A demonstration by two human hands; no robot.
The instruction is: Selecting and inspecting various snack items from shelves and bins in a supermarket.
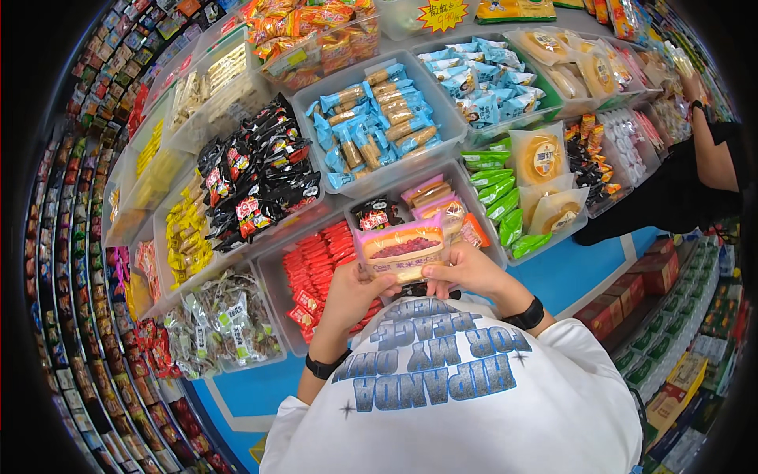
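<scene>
A wrapped sandwich bread with a dark red-purple filling pictured on its clear and pink wrapper (405, 249) is held up between both hands. My left hand (362, 287) grips its lower left corner, thumb in front. My right hand (465, 269) pinches the lower right corner. Behind the packet is a translucent plastic bin (494, 237) with more pink-edged bread packets (438, 201), a black snack packet (376, 213) and an orange packet (474, 231). Red snack packets (320, 260) fill the bin beside my left hand.
Bins around hold blue-wrapped rolls (379, 118), black packets (254, 172), green packets (500, 195) and round flat breads (540, 157). Another person's arm (707, 136) reaches in at the far right. Stocked shelves (77, 266) curve along the left; red boxes (628, 284) stand low at right.
</scene>
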